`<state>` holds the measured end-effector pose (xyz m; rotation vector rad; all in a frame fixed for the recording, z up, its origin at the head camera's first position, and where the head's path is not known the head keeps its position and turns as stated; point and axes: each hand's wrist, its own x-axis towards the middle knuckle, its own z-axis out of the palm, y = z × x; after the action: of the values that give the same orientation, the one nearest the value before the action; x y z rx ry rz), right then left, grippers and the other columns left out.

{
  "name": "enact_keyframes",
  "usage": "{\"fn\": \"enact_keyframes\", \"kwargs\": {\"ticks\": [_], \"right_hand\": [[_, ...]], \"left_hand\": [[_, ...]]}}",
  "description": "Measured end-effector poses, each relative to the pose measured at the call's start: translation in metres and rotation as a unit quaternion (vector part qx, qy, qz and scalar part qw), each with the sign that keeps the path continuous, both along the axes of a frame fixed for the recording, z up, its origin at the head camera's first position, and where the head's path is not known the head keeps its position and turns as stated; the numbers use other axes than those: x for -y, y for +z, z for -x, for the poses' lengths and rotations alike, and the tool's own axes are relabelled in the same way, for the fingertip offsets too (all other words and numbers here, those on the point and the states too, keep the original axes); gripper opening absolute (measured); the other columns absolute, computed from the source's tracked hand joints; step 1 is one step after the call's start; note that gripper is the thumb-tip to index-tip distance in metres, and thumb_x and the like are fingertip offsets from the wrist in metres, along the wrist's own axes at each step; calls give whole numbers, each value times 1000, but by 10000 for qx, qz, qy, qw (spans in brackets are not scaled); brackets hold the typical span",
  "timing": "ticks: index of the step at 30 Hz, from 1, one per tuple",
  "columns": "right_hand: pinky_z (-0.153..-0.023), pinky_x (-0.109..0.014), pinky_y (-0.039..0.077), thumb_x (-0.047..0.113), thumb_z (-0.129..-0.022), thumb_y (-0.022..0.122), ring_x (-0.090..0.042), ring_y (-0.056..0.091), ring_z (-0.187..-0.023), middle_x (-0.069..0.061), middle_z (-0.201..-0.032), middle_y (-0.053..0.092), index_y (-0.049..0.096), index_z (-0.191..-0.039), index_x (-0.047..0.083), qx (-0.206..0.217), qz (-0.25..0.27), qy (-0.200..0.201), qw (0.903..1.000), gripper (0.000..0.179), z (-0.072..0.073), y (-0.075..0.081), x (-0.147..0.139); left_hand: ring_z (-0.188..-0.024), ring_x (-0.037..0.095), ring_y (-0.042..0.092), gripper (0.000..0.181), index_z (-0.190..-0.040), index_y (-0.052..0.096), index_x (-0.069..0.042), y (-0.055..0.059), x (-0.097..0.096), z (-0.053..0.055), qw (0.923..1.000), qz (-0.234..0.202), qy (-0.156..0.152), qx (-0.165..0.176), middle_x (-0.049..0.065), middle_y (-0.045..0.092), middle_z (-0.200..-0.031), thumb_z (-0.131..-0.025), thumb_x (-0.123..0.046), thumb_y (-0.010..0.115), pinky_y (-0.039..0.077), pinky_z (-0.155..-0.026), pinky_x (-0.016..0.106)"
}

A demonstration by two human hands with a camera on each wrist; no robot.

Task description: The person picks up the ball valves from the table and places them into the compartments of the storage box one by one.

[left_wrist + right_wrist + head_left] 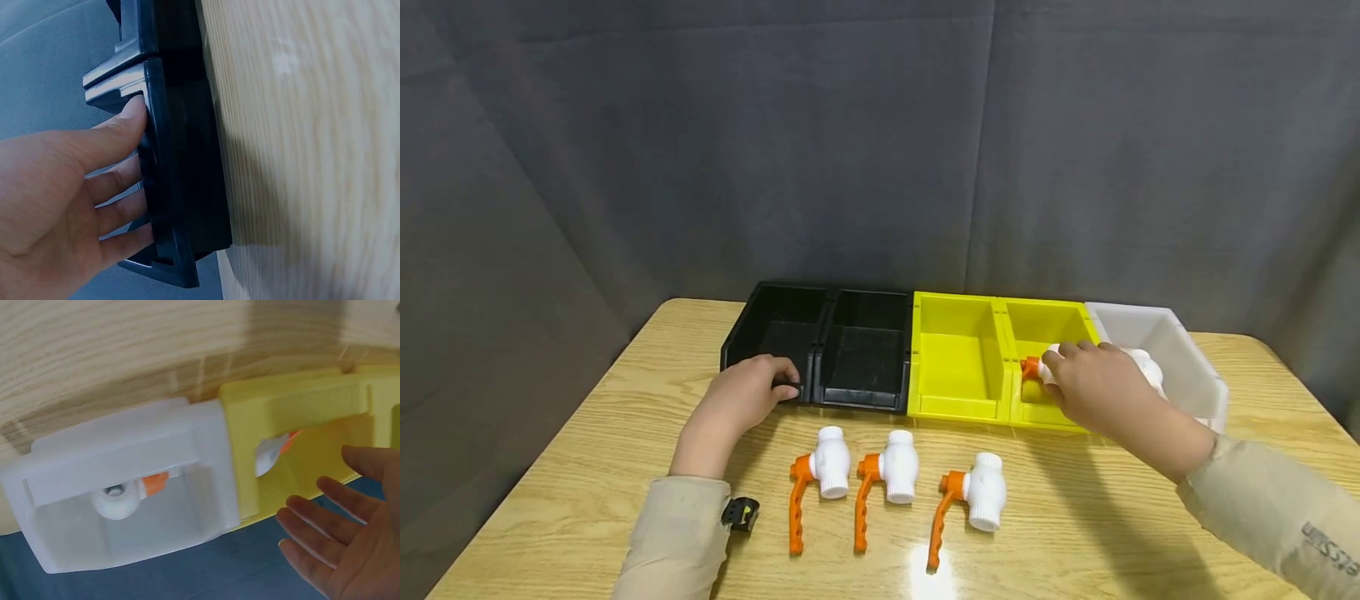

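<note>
My left hand [741, 398] rests at the front rim of the leftmost black bin [187, 162]. Its fingers reach over the rim and the thumb touches near the corner. Over the right yellow bin [1051, 312] is my right hand [1101, 387], which the right wrist view shows with fingers spread and nothing held. Inside that bin lies a white ball valve [269, 456] with an orange handle, apart from the fingers. Another white ball valve [117, 501] sits in the white bin [206, 450]. In front, a row holds three ball valves, left [832, 463], middle [900, 467] and right [987, 492].
Between the hands stand a second black bin [862, 354] and the left yellow bin [958, 367], joined in one row. A wooden table [625, 417] carries everything, with a dark grey curtain [880, 150] behind. A small black device [741, 513] is at the left sleeve.
</note>
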<state>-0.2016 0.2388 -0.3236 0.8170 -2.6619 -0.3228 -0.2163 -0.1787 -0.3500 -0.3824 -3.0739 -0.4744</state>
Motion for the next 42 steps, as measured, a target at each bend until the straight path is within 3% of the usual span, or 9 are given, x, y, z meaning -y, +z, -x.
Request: {"fn": "enact_keyframes", "kwargs": {"ticks": [10, 24, 27, 32, 37, 42], "right_hand": [[-56, -44, 50, 15, -75, 83, -31, 57, -66, -8, -76, 57, 60, -86, 2, -397, 262, 172, 9987, 28, -27, 3, 9], [-52, -40, 47, 10, -71, 83, -26, 59, -65, -7, -77, 62, 67, -91, 1, -999, 859, 679, 9890, 27, -36, 2, 3], [-53, -42, 48, 12, -71, 84, -27, 61, -69, -7, -81, 64, 67, -93, 3, -956, 924, 671, 9888, 29, -41, 2, 5], [-64, -46, 54, 18, -75, 85, -30, 65, -79, -8, -93, 69, 69, -100, 4, -538, 900, 445, 9935, 32, -52, 4, 14], [-74, -48, 56, 20, -76, 85, -30, 68, -84, -8, -95, 71, 71, -100, 4, -441, 939, 583, 9929, 32, -60, 2, 23], [-66, -41, 55, 20, -74, 85, -26, 66, -80, -5, -87, 68, 70, -96, 6, -571, 896, 837, 9908, 30, -65, -4, 32]], "left_hand": [[-92, 26, 63, 11, -102, 71, -14, 0, 0, 0, 10000, 21, -15, 29, 7, 69, -104, -93, -21, 70, 51, -83, 47], [-93, 26, 63, 12, -102, 71, -14, -1, 0, -1, 10000, 1, 46, 52, 7, 69, -105, -93, -21, 71, 51, -84, 47], [-92, 26, 63, 11, -102, 71, -14, -2, 0, 0, 10000, -10, 57, 15, 7, 69, -105, -92, -20, 71, 51, -84, 47], [-92, 26, 63, 11, -102, 71, -13, -1, 0, 0, 10000, -21, 35, -1, 7, 69, -104, -92, -20, 71, 51, -83, 47], [-91, 26, 63, 11, -102, 71, -13, -1, 0, 0, 10000, -16, 43, 4, 7, 69, -104, -93, -20, 71, 51, -84, 47], [-91, 25, 62, 11, -102, 71, -14, -1, 0, 0, 10000, -15, 27, 2, 7, 69, -103, -93, -20, 71, 51, -83, 47]]}}
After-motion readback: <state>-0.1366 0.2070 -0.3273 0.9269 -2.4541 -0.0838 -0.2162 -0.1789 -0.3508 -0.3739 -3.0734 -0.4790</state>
